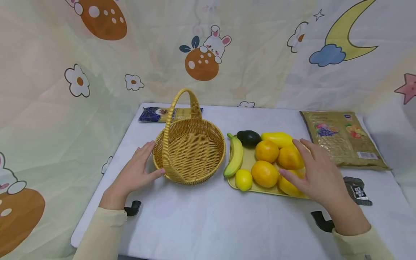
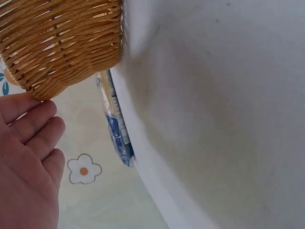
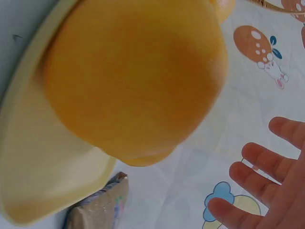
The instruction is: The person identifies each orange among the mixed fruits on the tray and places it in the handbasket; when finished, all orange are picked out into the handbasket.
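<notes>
A round wicker basket [image 1: 195,153] with a tall arched handle stands left of centre in the head view, its inside bare. At its left side my left hand [image 1: 134,173] has thumb and fingers spread; in the left wrist view the fingertips meet the basket's woven edge [image 2: 62,43]. My right hand [image 1: 321,177] hovers with loosely spread fingers over the right side of a pale yellow tray [image 1: 248,159]. On that tray lie several oranges [image 1: 264,174], a banana [image 1: 234,157], a lemon [image 1: 243,180], a dark green avocado [image 1: 248,138] and a yellow mango-like fruit [image 1: 277,138]. My right hand holds nothing.
Behind the basket lies a blue and gold packet [image 1: 152,115]. A large gold bag [image 1: 341,141] with fruit pictures lies at the back right, and a small dark packet [image 1: 357,191] sits beside my right wrist. A patterned curtain [image 1: 253,54] hangs around the white table [image 1: 201,220].
</notes>
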Action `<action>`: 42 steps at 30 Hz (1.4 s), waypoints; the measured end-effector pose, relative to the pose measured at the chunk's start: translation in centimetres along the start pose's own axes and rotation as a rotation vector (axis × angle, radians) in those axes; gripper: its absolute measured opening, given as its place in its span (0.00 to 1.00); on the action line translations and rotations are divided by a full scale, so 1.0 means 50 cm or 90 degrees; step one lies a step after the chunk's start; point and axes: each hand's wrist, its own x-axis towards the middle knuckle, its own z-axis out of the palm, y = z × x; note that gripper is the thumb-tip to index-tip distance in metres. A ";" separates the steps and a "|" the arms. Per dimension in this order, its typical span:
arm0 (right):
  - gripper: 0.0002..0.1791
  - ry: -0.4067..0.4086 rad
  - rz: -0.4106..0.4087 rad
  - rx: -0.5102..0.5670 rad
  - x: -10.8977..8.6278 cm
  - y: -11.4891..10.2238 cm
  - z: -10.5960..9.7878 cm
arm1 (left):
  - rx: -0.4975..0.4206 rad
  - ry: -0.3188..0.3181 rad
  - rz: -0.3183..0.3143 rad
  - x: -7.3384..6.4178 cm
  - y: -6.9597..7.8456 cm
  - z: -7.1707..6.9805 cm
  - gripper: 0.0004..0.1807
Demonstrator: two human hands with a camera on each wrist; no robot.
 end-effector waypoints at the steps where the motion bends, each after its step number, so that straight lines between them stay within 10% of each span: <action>1: 0.57 -0.004 0.006 0.000 -0.005 0.000 0.002 | -0.002 0.001 0.000 0.000 -0.001 0.001 0.63; 42: 0.57 -0.066 0.136 0.106 -0.117 0.028 0.088 | -0.024 0.019 -0.013 -0.005 -0.004 0.012 0.63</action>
